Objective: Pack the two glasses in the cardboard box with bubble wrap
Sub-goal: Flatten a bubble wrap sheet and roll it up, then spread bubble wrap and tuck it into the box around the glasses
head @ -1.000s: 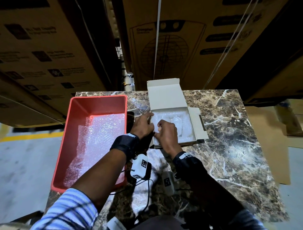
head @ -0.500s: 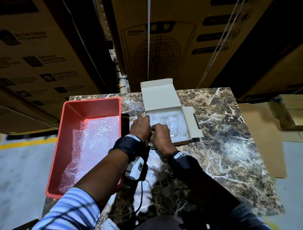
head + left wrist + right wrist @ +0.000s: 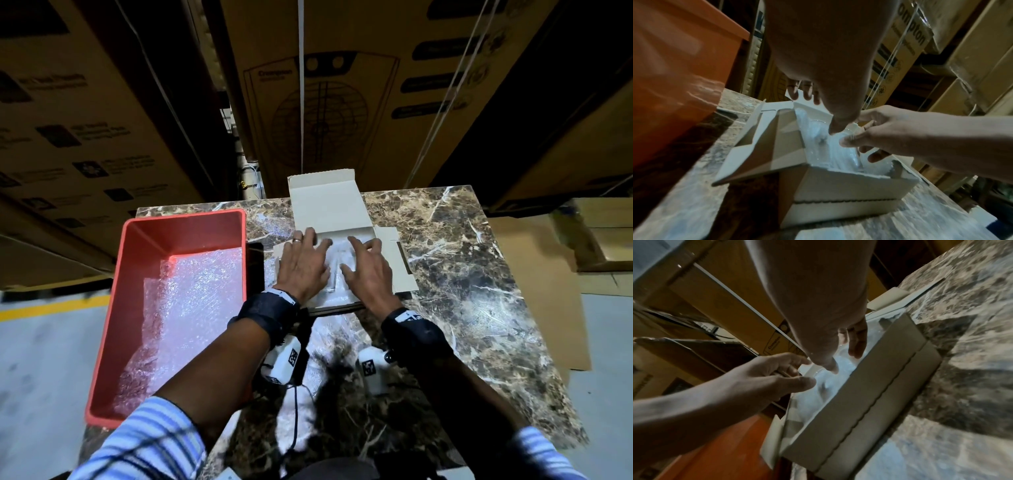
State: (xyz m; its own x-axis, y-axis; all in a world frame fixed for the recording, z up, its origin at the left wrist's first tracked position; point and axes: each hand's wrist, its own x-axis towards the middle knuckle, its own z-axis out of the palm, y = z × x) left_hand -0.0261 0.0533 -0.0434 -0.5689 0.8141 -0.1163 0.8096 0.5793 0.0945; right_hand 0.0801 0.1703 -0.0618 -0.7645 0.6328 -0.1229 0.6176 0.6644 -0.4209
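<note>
A small white cardboard box (image 3: 388, 260) sits open on the marble table, its lid (image 3: 323, 205) standing up at the far side. Bubble wrap (image 3: 337, 255) fills it, and a clear glass (image 3: 333, 279) shows faintly through the wrap between my hands. How many glasses lie there I cannot tell. My left hand (image 3: 303, 263) lies flat on the left half of the wrap, fingers spread. My right hand (image 3: 368, 272) lies flat on the right half. In the left wrist view my left thumb (image 3: 835, 128) touches the wrap (image 3: 818, 146). In the right wrist view the box wall (image 3: 859, 402) faces the camera.
A red plastic tray (image 3: 185, 229) with a sheet of bubble wrap (image 3: 185, 308) stands just left of the box. Big brown cartons (image 3: 342, 85) rise behind the table. Flat cardboard (image 3: 534, 284) lies on the floor to the right. Bare marble (image 3: 462, 267) spreads right of the box.
Both hands were bunched at the box's near edge with curled fingers on the wrap. They have moved forward and spread flat over the wrap inside the box.
</note>
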